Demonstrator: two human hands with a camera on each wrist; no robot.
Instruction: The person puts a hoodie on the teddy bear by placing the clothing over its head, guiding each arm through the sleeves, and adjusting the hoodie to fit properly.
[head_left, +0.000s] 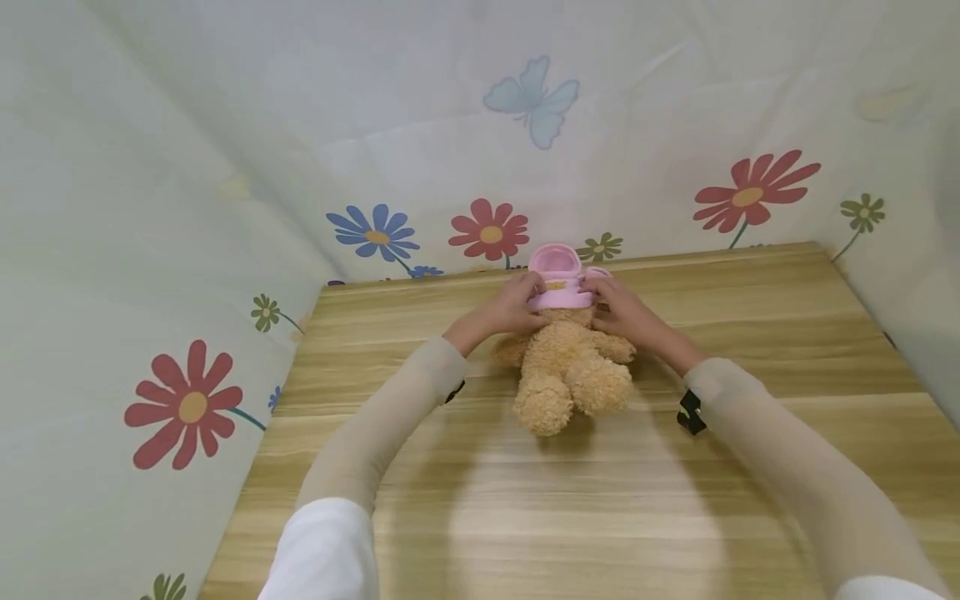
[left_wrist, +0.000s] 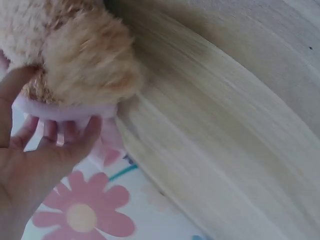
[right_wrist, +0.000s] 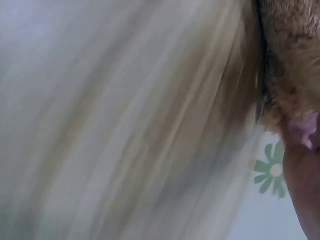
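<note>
Head view: we have a plush bear (head_left: 561, 354) lying at the far side of the wood-grain table (head_left: 585, 517), its legs toward us and a pink hat (head_left: 567, 298) over the top of its head. The left hand (head_left: 516, 305) grips the hat from one side, the right hand (head_left: 621, 315) from the other; both sets of fingers are bent in over the pink, only slightly parted from the thumbs. Only here do we get both hands together, the yellow mark (head_left: 555, 286) on the hat's front and the pale blue butterfly (head_left: 534, 100) on the wall cloth (head_left: 420, 158).

Left wrist view: we see what the head view hides, the thumb set against brown fur and the other fingers spread along the hat below its edge. A red flower (left_wrist: 81, 217) shows beyond.

Right wrist view: blurred, mostly tabletop. We make out fur, a scrap of pink and part of the hand at the edge, with a green flower (right_wrist: 276, 170) beside it; we cannot read the fingertips from this one.
</note>
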